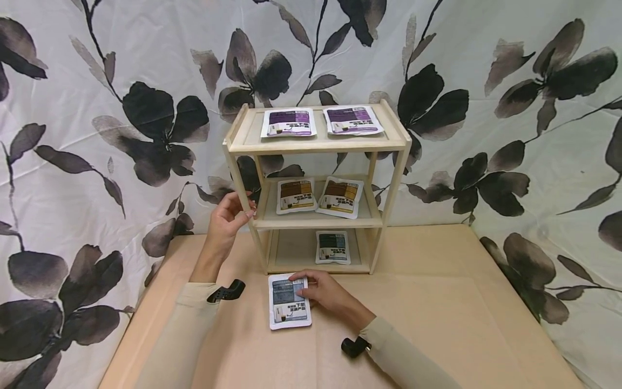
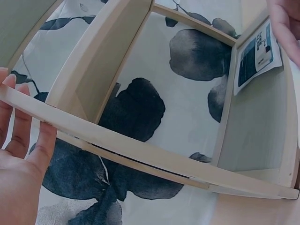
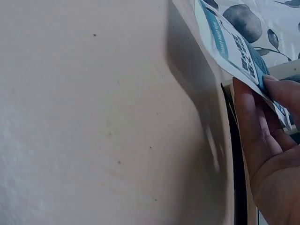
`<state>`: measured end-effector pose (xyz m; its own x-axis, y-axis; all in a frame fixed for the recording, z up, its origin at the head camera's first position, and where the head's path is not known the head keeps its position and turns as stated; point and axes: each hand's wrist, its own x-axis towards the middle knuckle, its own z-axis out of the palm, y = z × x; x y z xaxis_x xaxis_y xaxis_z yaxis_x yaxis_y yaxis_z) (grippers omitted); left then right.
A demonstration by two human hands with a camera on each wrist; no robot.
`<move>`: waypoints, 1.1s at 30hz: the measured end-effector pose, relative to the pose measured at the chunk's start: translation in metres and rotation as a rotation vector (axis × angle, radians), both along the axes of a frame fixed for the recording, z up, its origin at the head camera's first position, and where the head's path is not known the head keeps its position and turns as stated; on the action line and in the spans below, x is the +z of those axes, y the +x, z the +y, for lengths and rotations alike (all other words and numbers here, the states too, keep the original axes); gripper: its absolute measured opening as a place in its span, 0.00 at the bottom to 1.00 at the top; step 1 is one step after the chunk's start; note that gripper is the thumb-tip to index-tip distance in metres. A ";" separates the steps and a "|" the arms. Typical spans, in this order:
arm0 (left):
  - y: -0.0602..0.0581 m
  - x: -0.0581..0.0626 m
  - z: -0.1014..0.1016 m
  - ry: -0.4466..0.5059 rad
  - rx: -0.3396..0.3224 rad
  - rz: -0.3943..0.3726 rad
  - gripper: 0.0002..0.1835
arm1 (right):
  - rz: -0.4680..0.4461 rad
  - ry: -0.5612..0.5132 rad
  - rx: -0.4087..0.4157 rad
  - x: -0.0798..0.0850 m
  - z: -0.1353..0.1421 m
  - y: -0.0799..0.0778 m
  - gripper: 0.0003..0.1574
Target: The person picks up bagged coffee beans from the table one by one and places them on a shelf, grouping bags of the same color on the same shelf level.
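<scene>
My right hand (image 1: 325, 292) pinches a white pouch with a blue-grey label (image 1: 290, 301), thumb on its printed face and fingers behind. The pouch is just in front of the shelf's bottom tier, and in the right wrist view it is tilted above the table. At the left front post of the small wooden shelf (image 1: 318, 222), my left hand (image 1: 228, 221) grips with the thumb in front and fingers around the post. A similar pouch with a dark blue-green label (image 1: 332, 247) leans on the bottom tier, right of its middle.
Two purple-labelled pouches, left (image 1: 289, 122) and right (image 1: 352, 119), lie on the top tier. Two brown-labelled ones, left (image 1: 296, 195) and right (image 1: 340, 197), are on the middle tier. A floral cloth (image 1: 486, 178) hangs behind the tan table (image 1: 437, 302).
</scene>
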<state>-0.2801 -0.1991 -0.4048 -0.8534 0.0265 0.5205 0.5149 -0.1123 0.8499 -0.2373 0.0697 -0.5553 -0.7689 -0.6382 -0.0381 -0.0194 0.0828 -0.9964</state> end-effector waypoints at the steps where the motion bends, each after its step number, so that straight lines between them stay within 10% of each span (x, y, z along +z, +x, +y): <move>1: 0.000 0.000 0.000 -0.002 0.003 -0.001 0.20 | 0.004 0.004 -0.008 0.000 0.000 -0.001 0.22; 33: 0.001 -0.001 0.000 -0.001 0.015 -0.006 0.21 | -0.002 -0.014 -0.134 0.018 0.013 -0.042 0.30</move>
<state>-0.2795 -0.1992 -0.4056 -0.8571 0.0138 0.5150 0.5110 -0.1040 0.8532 -0.2790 0.0823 -0.5373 -0.8473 -0.5302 -0.0315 -0.0073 0.0709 -0.9975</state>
